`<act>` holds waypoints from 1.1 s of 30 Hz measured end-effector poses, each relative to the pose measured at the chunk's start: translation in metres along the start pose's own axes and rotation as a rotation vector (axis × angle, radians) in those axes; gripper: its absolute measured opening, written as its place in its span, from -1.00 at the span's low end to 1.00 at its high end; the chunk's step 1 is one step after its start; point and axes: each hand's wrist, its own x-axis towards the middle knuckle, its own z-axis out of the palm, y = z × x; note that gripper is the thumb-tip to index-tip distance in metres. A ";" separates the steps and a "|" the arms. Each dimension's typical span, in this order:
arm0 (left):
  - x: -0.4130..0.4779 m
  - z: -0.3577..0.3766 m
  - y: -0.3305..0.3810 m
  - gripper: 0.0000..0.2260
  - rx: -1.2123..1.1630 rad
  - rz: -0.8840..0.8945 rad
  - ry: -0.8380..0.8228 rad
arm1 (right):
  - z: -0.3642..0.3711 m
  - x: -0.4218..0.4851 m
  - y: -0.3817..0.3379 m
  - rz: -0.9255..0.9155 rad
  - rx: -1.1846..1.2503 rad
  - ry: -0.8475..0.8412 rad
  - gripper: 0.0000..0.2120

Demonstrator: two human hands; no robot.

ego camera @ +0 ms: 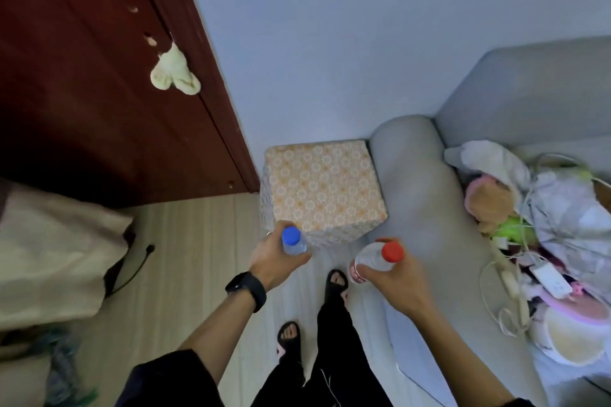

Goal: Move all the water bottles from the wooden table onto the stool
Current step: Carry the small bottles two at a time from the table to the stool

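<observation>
**Layout.** The door [82,76] fills the view from 9 to 11 o'clock. The sofa [413,192] runs from 1 to 5 o'clock, its armrest just beside the stool [324,185], which stands at 12 o'clock against the wall.

**Hands.** Your left hand [274,258], at 7 o'clock of the stool, has its fingers curled round the blue-cap bottle [294,243], held upright in front of the stool's near corner. Your right hand [393,277], at 5 o'clock of the stool, grips the red-cap bottle [370,263] at its shoulder, near the armrest. Neither bottle touches the stool yet.

**Step in hand (judged): set both bottles down.**
1. Bring each bottle forward until it is fully over the stool top, not over its edge.
2. Place toward 12 o'clock to leave room for further bottles.
3. Lower upright. The top looks padded, so let go only once the base sits steady.
4. Keep the two bottles apart so neither tips the other.

**Not visible.**
- Your hands hide the bottle bodies, so the fill level cannot be told.
- The wooden table is out of view, so the number of bottles left there is unknown.
- The stool's foot is hidden.
</observation>
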 end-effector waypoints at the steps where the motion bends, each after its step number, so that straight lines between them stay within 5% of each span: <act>1: 0.019 0.002 0.007 -0.62 -0.031 -0.017 0.004 | -0.004 0.021 -0.001 0.012 0.010 0.005 -0.52; 11: 0.172 0.025 0.066 -0.56 -0.219 -0.244 -0.027 | -0.041 0.200 -0.020 0.122 -0.015 -0.099 -0.53; 19: 0.263 0.068 0.055 -0.49 -0.123 -0.238 -0.082 | -0.012 0.302 0.005 0.171 -0.038 -0.098 -0.48; 29: 0.312 0.116 -0.005 -0.40 -0.033 -0.206 -0.038 | 0.053 0.357 0.077 0.141 -0.009 -0.089 -0.39; 33: 0.322 0.108 -0.008 -0.29 -0.011 -0.185 -0.101 | 0.059 0.352 0.086 0.156 -0.037 -0.043 -0.19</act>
